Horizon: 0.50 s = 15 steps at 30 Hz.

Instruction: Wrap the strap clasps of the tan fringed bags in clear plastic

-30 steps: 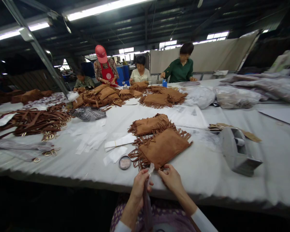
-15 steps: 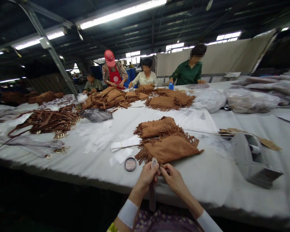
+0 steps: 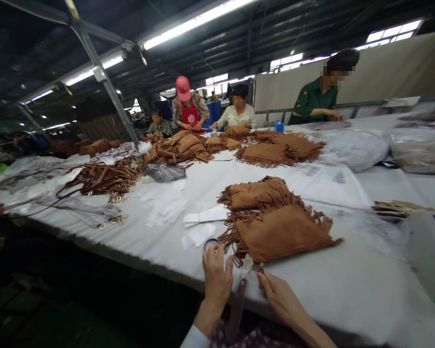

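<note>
Taking the near fringed bag [image 3: 286, 234] as the dial's centre, the left hand [image 3: 216, 274] is at eight o'clock, palm down, its forearm rising from the wearer's lap. Its fingers stretch over the small round tin [image 3: 210, 243], thumb held apart, not clenched. The right hand [image 3: 278, 290], at six, reaches in from the lower right, its fingers pinching a small brown tab [image 3: 261, 268] at the bag's near corner. The sleeved strap [image 3: 238, 302] hangs over the desk [image 3: 348, 285] edge at seven, between the hands.

At about half past ten, a red apron [image 3: 193, 117] bears a pale emblem, its lettering too small to read.

Half a second ago the left hand gripped the strap's end beside the right; now it has moved to the tin, while the right stays by the corner.
</note>
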Available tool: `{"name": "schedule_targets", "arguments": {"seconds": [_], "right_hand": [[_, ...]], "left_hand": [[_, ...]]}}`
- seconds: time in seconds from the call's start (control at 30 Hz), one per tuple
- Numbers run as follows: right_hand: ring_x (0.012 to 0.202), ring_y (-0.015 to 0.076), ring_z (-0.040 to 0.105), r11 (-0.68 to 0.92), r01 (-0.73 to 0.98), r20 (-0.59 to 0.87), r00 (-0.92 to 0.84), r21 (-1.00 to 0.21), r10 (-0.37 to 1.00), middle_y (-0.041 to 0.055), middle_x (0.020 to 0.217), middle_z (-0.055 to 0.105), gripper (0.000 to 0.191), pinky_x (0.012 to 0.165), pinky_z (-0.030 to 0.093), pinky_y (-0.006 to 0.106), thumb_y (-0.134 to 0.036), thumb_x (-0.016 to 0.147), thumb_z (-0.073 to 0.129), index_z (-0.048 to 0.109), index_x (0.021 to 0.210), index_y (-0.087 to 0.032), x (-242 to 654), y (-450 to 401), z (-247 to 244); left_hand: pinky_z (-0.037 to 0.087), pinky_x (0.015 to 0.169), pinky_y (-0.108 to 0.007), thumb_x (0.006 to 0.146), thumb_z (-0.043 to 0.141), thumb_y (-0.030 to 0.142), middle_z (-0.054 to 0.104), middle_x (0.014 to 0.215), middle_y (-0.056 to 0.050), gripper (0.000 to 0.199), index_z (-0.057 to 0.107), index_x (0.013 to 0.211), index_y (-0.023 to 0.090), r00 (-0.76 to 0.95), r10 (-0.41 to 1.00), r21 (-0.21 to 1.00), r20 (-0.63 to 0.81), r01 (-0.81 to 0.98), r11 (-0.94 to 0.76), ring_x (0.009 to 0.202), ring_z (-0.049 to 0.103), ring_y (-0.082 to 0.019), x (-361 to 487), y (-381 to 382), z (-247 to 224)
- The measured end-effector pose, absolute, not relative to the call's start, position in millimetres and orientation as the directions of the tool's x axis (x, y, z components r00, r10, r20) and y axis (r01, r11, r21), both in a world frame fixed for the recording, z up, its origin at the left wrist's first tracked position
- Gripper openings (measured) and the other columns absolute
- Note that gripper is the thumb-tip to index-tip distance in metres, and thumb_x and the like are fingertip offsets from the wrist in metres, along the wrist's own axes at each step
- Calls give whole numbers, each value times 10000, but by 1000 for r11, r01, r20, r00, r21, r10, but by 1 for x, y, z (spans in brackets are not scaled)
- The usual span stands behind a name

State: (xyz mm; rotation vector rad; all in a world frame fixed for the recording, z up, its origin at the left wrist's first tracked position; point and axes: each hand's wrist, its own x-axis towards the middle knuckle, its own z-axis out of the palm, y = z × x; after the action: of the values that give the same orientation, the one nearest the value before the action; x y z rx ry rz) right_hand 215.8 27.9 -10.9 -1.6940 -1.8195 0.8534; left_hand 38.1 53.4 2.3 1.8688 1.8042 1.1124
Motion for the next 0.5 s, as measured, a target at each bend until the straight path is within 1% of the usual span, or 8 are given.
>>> {"name": "schedule_targets", "arguments": {"seconds": [0.07, 0.1, 0.17, 0.23, 0.3, 0.4, 0.43, 0.5], "right_hand": [[616, 222, 573, 10, 649, -46, -70, -761, 996, 60, 626, 640, 437, 621, 398, 324, -492, 872, 242, 503, 624, -245, 216, 29, -11], [616, 224, 572, -7, 637, -58, -59, -771, 997, 59, 623, 637, 458, 625, 399, 326, -512, 868, 244, 516, 617, -243, 215, 30, -10], [636, 229, 575, -69, 605, -107, -27, -793, 994, 60, 624, 636, 528, 638, 401, 329, -552, 868, 226, 553, 600, -235, 215, 29, -9], [647, 225, 572, -144, 536, -169, 2, -832, 986, 59, 614, 624, 599, 630, 398, 321, -587, 866, 204, 597, 598, -224, 216, 29, -6], [561, 200, 526, -220, 422, -249, -13, -879, 969, 32, 537, 559, 613, 553, 374, 303, -631, 840, 233, 635, 641, -213, 218, 28, -4], [439, 145, 407, -314, 197, -340, -121, -929, 932, -35, 452, 422, 560, 453, 297, 268, -694, 734, 409, 650, 732, -189, 223, 26, -2], [443, 135, 408, -344, 120, -360, -157, -931, 920, -42, 461, 423, 547, 451, 291, 258, -694, 694, 477, 651, 761, -179, 224, 26, -1], [490, 129, 454, -396, 0, -388, -206, -918, 898, -30, 516, 487, 537, 471, 309, 243, -663, 644, 576, 653, 818, -161, 226, 24, 1]], "left_hand": [[281, 1021, -539, 855, 488, 393, 429, 1375, -155, 473, 505, 1292, 216, -88, 937, 525, 339, 844, -111, 1233, 365, -354, 24, 57, -4], [274, 1018, -551, 846, 508, 395, 393, 1411, -151, 479, 503, 1297, 233, -64, 941, 453, 333, 886, -100, 1247, 340, -367, 18, 59, -8], [294, 999, -539, 854, 501, 387, 396, 1417, -127, 405, 556, 1240, 279, -8, 951, 361, 309, 926, -110, 1232, 352, -363, 8, 65, -14], [335, 965, -487, 885, 443, 382, 468, 1352, -104, 330, 618, 1151, 298, -17, 955, 338, 296, 937, -89, 1166, 412, -328, -3, 76, -15], [359, 931, -440, 907, 390, 382, 531, 1262, -106, 342, 630, 1124, 270, -113, 947, 348, 302, 937, 1, 1098, 453, -295, -16, 91, -11], [368, 893, -416, 906, 385, 395, 556, 1174, -134, 383, 576, 1178, 205, -291, 919, 343, 264, 919, 193, 1077, 459, -291, -40, 118, -3], [373, 874, -414, 897, 402, 400, 560, 1150, -142, 385, 570, 1172, 190, -326, 915, 335, 237, 912, 238, 1072, 462, -297, -47, 127, -1], [385, 830, -404, 867, 458, 401, 577, 1091, -145, 352, 595, 1103, 178, -349, 920, 322, 179, 904, 281, 1043, 481, -304, -60, 143, 1]]}}
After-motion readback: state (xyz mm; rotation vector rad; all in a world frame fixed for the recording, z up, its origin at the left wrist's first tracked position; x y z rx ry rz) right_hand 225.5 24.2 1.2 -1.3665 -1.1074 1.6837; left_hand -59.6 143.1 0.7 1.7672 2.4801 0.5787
